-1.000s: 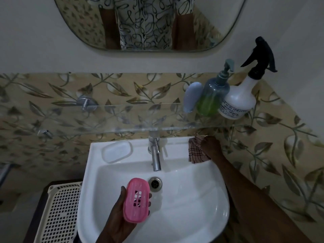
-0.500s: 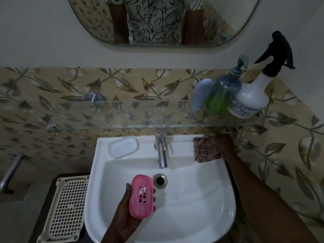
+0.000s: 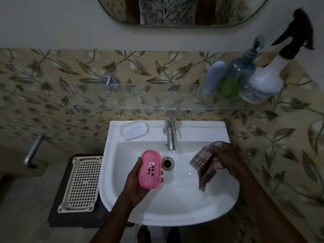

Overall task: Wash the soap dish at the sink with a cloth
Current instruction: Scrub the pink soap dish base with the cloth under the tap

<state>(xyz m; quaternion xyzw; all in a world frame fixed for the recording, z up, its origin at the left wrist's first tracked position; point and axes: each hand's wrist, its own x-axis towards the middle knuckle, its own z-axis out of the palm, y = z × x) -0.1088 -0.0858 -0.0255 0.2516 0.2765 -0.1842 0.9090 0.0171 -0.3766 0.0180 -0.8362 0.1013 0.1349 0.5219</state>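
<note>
**Soap dish in left hand, cloth in right, both over the basin**

Head view, dim light, some blur at the right edge.

- Left hand [image 3: 138, 186]: palm up, fingers and thumb curled round the pink soap dish [image 3: 149, 170]. The thumb lies on the dish's left edge and the fingertips show past its right edge.
- The dish is held over the left half of the white sink [image 3: 175, 204], just left of the drain [image 3: 168, 163]. Its long axis runs roughly away from the person. A slotted opening shows in the middle of its upper face.
- Right hand [image 3: 226, 156]: fingers bunched round a checked cloth [image 3: 204, 163], gripping it at the top. The cloth hangs down into the right half of the basin. Cannot tell whether its lower end touches the porcelain.
- The hands are well apart, with the drain between them. Dish and cloth do not touch.
- Tap [image 3: 170, 135]: chrome, at the back centre, with no water visible at the spout.
- White tray [image 3: 134, 129]: on the back ledge, left of the tap.
- Glass shelf [image 3: 140, 95]: above the sink. At its right end stand a pale blue tube [image 3: 213, 76], a pump bottle [image 3: 236, 79] with green liquid, and a white spray bottle [image 3: 266, 81], close together.
- Mirror [image 3: 175, 11]: on the wall above.
- Perforated tray [image 3: 82, 183]: cream, lying on a dark stand [image 3: 57, 207] left of the sink
</note>
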